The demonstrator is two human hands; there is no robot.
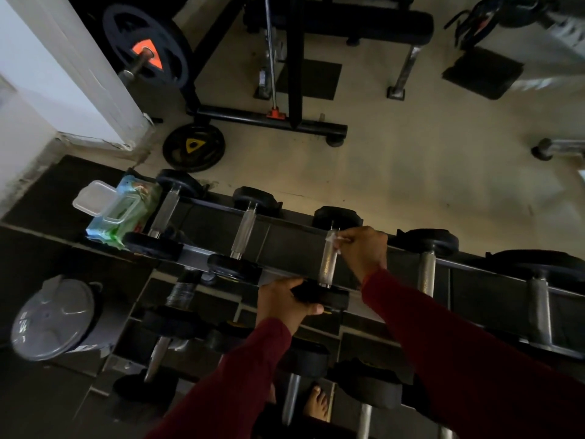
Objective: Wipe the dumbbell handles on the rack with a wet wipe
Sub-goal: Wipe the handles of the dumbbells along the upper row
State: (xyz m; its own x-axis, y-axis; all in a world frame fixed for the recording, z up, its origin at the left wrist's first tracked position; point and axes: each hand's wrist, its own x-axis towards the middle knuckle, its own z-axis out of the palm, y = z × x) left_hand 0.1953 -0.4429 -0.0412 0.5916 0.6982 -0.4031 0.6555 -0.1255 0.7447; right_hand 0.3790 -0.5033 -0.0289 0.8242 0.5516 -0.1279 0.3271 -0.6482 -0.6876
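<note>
Several dumbbells with knurled steel handles lie across the top tier of a dark rack (pixel 285 245). My right hand (pixel 364 251) pinches a small white wet wipe (pixel 335 239) against the upper end of the third dumbbell's handle (pixel 329 264). My left hand (pixel 285 302) grips that dumbbell's near black head (pixel 329 297). An open pack of wet wipes (pixel 123 210), its clear lid flipped up, sits at the rack's left end. More dumbbells rest on the lower tiers.
A grey lidded bin (pixel 53 318) stands at lower left. A weight plate (pixel 193 147) lies on the floor behind the rack, with a black machine frame (pixel 269 122) and a loaded bar's plate (pixel 145 45) beyond. My bare foot (pixel 316 403) shows under the rack.
</note>
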